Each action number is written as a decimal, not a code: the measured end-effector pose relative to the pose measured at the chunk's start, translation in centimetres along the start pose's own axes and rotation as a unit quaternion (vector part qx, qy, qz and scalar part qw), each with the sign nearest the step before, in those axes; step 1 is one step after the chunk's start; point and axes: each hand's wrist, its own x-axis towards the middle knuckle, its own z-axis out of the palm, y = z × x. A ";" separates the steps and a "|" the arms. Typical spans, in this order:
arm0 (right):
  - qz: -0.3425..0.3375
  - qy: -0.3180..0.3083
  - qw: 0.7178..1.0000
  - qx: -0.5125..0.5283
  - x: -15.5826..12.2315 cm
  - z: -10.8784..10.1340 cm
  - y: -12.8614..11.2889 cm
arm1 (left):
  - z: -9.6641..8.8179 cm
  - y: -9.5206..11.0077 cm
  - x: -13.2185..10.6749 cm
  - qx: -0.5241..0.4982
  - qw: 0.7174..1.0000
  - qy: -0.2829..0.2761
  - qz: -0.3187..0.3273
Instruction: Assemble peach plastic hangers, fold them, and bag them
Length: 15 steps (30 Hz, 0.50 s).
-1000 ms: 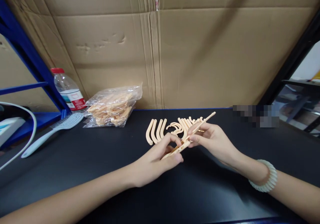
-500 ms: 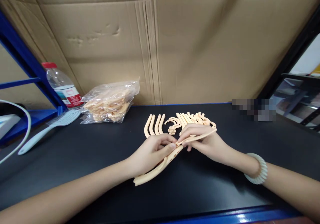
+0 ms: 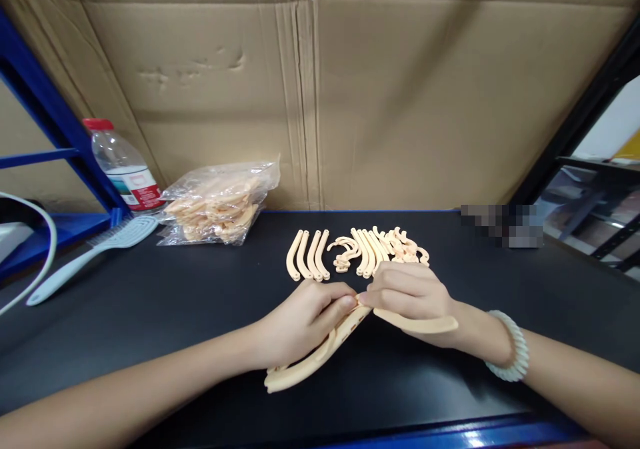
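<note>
My left hand [image 3: 305,322] is closed round one curved peach plastic arm [image 3: 300,367], whose free end points down-left over the black table [image 3: 150,329]. My right hand [image 3: 407,297] pinches a second peach arm [image 3: 425,323] that runs out to the right under the palm. The two pieces meet at my fingertips in the middle. Just beyond my hands lie a row of loose curved peach pieces [image 3: 307,257] and a small heap of hooked ones [image 3: 385,245].
A clear bag of more peach parts [image 3: 217,205] lies at the back left, beside a water bottle [image 3: 123,165] and a pale blue hairbrush [image 3: 85,259]. Cardboard [image 3: 320,89] walls the back. A blue shelf frame stands left, a black frame right.
The two peach pieces have swung from one straight line into a spread, wing-like shape. My right hand's piece has turned from up-right to down-right, and both hands have dropped nearer the table.
</note>
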 end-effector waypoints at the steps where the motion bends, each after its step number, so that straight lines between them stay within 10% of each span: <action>1: -0.012 0.000 1.000 -0.012 0.1 -0.1 0.1 | 0.0 0.0 0.0 -0.002 1.000 0.001 0.000; 15: -0.162 0.024 0.981 -0.103 1.9 -2.1 -0.4 | -0.1 0.2 0.0 -0.016 1.000 -0.011 0.013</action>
